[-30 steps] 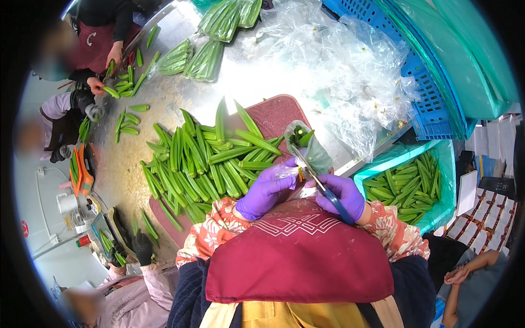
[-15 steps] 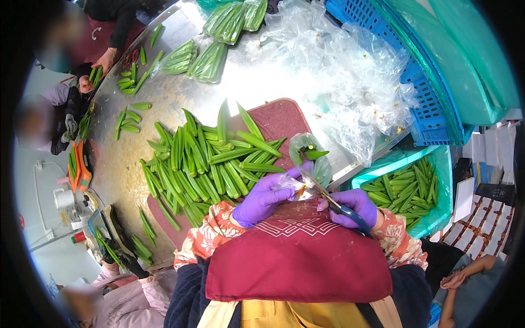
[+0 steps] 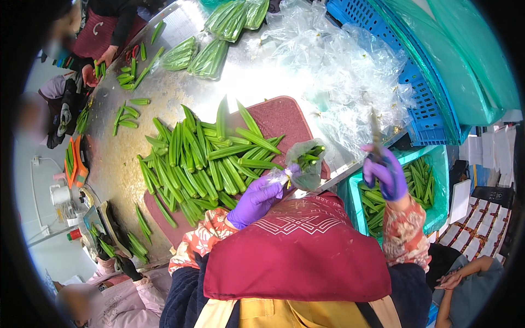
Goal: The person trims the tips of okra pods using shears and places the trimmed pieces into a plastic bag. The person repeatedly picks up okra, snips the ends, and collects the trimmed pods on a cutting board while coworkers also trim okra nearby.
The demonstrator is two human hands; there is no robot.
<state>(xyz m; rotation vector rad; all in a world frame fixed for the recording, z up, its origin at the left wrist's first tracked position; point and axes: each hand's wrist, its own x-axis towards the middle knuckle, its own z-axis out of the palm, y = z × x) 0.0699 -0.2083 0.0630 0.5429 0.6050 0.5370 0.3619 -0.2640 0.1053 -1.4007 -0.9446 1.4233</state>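
Observation:
My purple-gloved left hand (image 3: 257, 202) is closed around the gathered neck of a clear plastic bag (image 3: 310, 180). Several green okra pods (image 3: 309, 157) show inside it, and a small yellowish tie (image 3: 288, 179) sits at the neck. My right hand (image 3: 389, 177), gloved in purple too, grips scissors (image 3: 375, 127) with the blades pointing away from me. It is raised over the edge of a lined crate, apart from the bag. Left of the bag, a big heap of loose okra (image 3: 197, 164) lies on a dark red mat (image 3: 284, 112).
Filled okra bags (image 3: 210, 57) lie at the back of the metal table (image 3: 169, 93). Crumpled clear bags (image 3: 339, 76) are piled beside a blue basket (image 3: 426, 104). A teal-lined crate (image 3: 441, 191) of okra stands at right. Co-workers handle okra along the left side.
My right hand has drawn the scissors away from the bag's neck, moving right and farther from me. The left hand keeps the bag, which has shifted slightly nearer to me.

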